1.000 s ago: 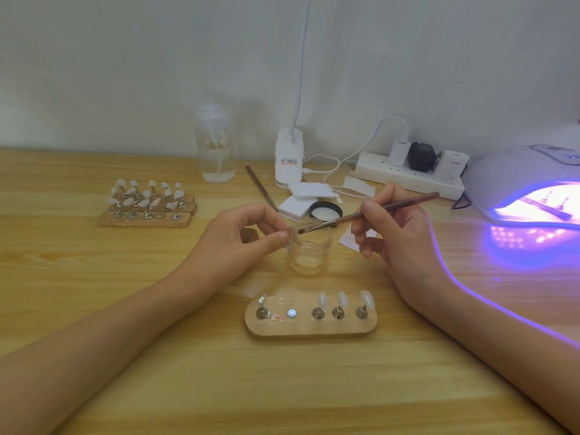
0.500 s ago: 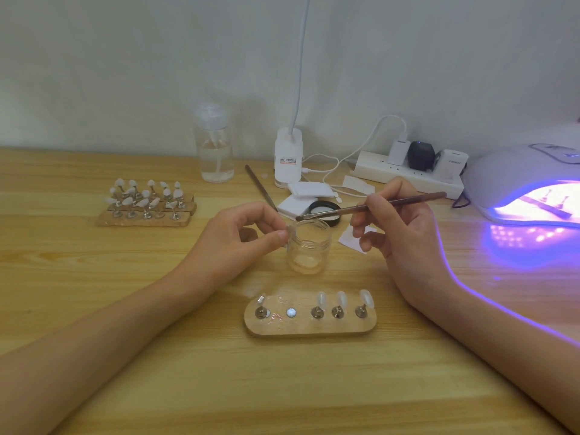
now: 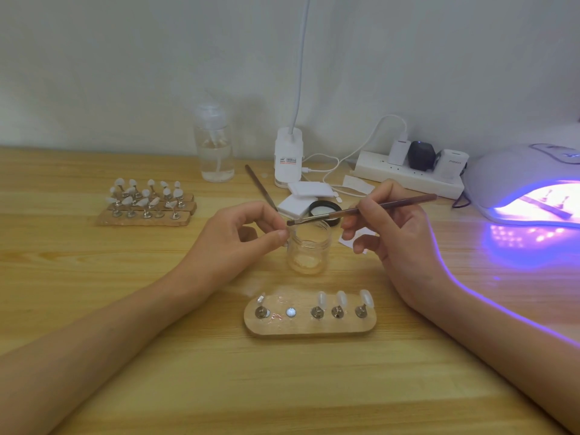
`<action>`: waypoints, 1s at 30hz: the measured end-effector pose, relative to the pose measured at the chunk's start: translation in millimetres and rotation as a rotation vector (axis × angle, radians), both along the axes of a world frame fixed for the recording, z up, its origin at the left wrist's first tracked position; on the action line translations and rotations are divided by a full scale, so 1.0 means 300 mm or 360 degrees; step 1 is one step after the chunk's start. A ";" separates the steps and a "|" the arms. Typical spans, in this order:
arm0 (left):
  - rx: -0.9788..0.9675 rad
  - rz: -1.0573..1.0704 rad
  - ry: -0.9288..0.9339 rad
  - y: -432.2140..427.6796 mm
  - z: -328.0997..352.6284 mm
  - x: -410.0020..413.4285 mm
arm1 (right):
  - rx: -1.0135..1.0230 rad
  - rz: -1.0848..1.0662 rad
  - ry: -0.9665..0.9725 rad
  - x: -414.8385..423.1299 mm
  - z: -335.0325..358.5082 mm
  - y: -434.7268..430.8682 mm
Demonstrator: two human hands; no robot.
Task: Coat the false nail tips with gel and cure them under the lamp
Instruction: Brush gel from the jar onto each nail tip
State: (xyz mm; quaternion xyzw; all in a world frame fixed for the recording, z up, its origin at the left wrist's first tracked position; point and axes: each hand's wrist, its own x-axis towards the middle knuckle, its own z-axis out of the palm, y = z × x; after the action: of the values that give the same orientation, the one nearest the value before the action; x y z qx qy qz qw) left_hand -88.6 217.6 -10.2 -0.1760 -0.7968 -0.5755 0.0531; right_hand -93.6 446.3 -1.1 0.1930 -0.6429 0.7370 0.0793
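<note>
My right hand (image 3: 395, 233) holds a thin brown gel brush (image 3: 376, 207) like a pen. Its bristles reach left, just over the rim of a small clear gel jar (image 3: 309, 249). My left hand (image 3: 232, 240) pinches thumb and forefinger together at the brush tip, on a small nail tip that the fingers mostly hide. In front of the jar lies a wooden holder (image 3: 310, 328) with three pale nail tips (image 3: 321, 298) on pins at its right, one stand at its left and one bare magnet. The curing lamp (image 3: 514, 171) glows violet at the far right, with stands inside.
A second wooden rack (image 3: 144, 202) with several nail tips sits at the left. Behind the jar are a clear pump bottle (image 3: 215, 146), a spare tool (image 3: 260, 186), white pads (image 3: 309, 189), a black lid (image 3: 323, 210), a white clip lamp base (image 3: 288, 155) and a power strip (image 3: 408, 177) with cables.
The brush tip has risen out of the jar mouth and shifted left to my left fingertips. My left hand has stayed in place.
</note>
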 end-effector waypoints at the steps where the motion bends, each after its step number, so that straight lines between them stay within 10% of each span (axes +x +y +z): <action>1: -0.0006 0.0000 0.0008 0.000 0.000 0.000 | 0.0015 -0.0004 -0.0012 0.001 -0.002 0.000; 30: 0.0004 -0.0019 0.0115 -0.002 -0.001 -0.001 | 0.0013 -0.0168 -0.0086 -0.011 -0.017 0.013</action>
State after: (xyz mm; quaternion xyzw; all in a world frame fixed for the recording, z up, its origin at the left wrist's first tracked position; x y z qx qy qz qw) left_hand -89.0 217.0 -10.5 -0.2012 -0.7926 -0.5702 0.0786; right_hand -96.8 450.2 -6.2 0.1392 -0.6571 0.7341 0.0997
